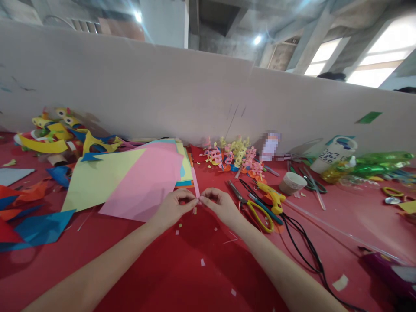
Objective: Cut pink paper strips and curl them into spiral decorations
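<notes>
The paper strip (196, 184) is pink, the table (175, 277) red.

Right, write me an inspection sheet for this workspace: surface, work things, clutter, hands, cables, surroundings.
Surface: red tabletop, with small paper scraps scattered near the hands.
Work things: narrow pink strip between the hands; pink sheet overlapping a pale yellow sheet on the left.
Clutter: open-topped white cup, yellow-handled scissors, yellow glue gun and green plastic bottles, all on the right.
Hands: left hand and right hand close together, fingers pinching the strip's near end.
Cables: black cable lying loose beside the glue gun, running toward the bottom right.
Surroundings: white partition behind the table; lit lamps and bright windows beyond.
</notes>
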A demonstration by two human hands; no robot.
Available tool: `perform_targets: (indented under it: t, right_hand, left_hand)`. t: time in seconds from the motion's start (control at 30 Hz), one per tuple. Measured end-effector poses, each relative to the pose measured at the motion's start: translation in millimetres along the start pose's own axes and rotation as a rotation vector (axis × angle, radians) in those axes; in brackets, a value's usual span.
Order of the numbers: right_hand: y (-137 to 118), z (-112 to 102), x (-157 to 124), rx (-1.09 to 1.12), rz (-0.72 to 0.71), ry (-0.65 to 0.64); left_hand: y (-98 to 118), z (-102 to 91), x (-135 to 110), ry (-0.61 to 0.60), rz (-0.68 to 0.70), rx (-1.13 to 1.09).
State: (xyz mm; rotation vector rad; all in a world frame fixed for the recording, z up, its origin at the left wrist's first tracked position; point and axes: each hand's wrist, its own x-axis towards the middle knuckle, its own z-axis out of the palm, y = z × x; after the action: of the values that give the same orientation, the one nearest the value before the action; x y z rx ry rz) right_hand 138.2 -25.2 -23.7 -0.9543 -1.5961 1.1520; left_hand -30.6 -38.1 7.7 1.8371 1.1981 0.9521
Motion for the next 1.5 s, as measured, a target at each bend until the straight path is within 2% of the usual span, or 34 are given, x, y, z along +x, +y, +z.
perform_targets:
  t: [0.1,0.33,0.87,1.07,1.17,1.27,1.4,1.5]
  right_hand:
    - [-0.2,-0.7,0.5,-0.006,0.005,-0.008]
    - [-1.3,1.1,0.5,0.065,0.030,0.020]
    - [2.4,0.3,0.8,0.006,-0.004,0.032]
    - [2.6,0.6,0.2,-0.007,-0.025,0.030]
    - [-0.8,1.5,-2.2,-0.026,-0.058,0.081]
    - [-5.0,1.1,-4.7,-0.116,-0.141,0.120]
    - [-6.6,-2.0,-5.6,-0.280,-0.272,0.074]
    - [-6.5,-4.4,-4.6,-0.313,-0.298,0.055]
  left_hand:
    - [2.2,0.3,-0.7,-0.002,0.015,0.041]
    - [5.0,2.3,-1.3,-0.042,-0.039,-0.015]
    - [-1.2,7.4,-2.9,-0.020,-0.105,-0.044]
    - [-1.4,6.5,-2.7,-0.026,-0.057,-0.040]
    - [0.9,5.7,-2.4,-0.010,-0.020,-0.018]
    - [0.6,5.7,-2.2,-0.003,0.006,-0.004]
    - [-4.1,5.2,-2.5,0.004,0.069,0.058]
    - [-6.6,2.9,-2.7,0.008,0.141,0.133]
